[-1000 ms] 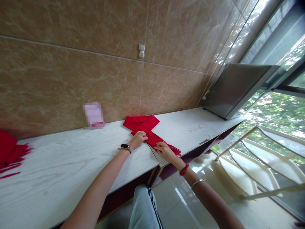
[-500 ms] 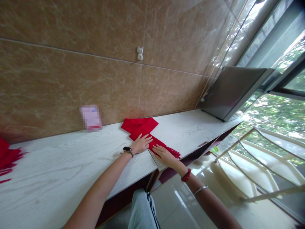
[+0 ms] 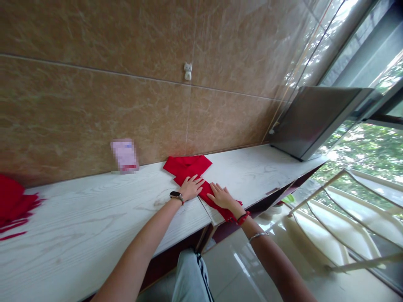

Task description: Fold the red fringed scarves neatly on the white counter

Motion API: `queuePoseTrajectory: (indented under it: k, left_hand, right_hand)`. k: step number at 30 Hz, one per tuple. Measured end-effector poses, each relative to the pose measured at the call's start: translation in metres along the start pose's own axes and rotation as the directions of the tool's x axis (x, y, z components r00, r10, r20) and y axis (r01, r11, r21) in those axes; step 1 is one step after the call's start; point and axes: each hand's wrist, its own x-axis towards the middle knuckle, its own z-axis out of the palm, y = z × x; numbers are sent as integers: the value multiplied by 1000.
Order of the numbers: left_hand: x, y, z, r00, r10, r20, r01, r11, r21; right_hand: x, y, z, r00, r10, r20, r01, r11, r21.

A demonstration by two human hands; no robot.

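A folded red scarf (image 3: 188, 164) lies on the white wood-grain counter (image 3: 126, 201), its ends crossing and its fringe toward the front edge. On the scarf's middle, my left hand (image 3: 191, 188) rests palm down with the fingers spread; a dark watch is on that wrist. My right hand (image 3: 221, 196) lies flat on the strip nearer the fringe, fingers stretched out, with a red band and a silver bangle on the arm. Both hands hide parts of the cloth. Another red fringed cloth (image 3: 14, 201) sits at the counter's far left.
A pixelated pinkish card (image 3: 125, 155) leans against the brown tiled wall (image 3: 94, 109). One small white cat figure (image 3: 188, 71) is fixed to the tiles. At the right stand a grey box-like appliance (image 3: 317, 121) and a cream tiered rack (image 3: 327, 226) by the window.
My right hand has shifted slightly up and across the scarf strip, and more of the strip's near side shows. My left hand stays on the scarf. The view has swung a little left.
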Motion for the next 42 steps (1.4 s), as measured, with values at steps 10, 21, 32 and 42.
queuePoseTrajectory:
  k: [10, 21, 32, 42]
  left_hand:
    - [-1, 0, -1, 996, -22, 84, 20, 1000, 24]
    - [-2, 1, 1, 998, -38, 50, 37, 999, 10]
    - [-4, 3, 5, 999, -37, -28, 38, 999, 16]
    - [-81, -48, -16, 939, -276, -204, 283, 959, 6]
  right_hand:
    - [6, -17, -5, 998, 60, -34, -61, 997, -47]
    - [-9, -7, -15, 989, 125, 81, -127, 992, 24]
    - [3, -12, 15, 988, 118, -99, -114, 993, 38]
    - [20, -47, -24, 965, 102, -241, -65, 985, 157]
